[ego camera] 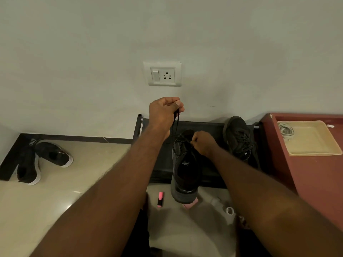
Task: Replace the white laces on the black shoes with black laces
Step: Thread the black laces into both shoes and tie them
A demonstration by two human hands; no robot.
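A black shoe (185, 171) rests on the edge of a low black shoe rack (209, 127), its toe toward me. My left hand (164, 112) is raised above it, fist closed on a black lace (175, 125) pulled taut up from the eyelets. At the shoe's upper eyelets, my right hand (203, 143) pinches the lace. The second black shoe (239, 138) stands on the rack to the right, laced in black. White laces (286, 129) lie coiled in a beige tray (313, 145) on the right.
A red-brown cabinet (306, 179) carries the tray. Two other dark shoes with white soles (42, 160) lie on the floor at the left. A pink highlighter (160, 199) and a roll of tape (230, 210) lie on the floor near me. A wall socket (164, 74) is ahead.
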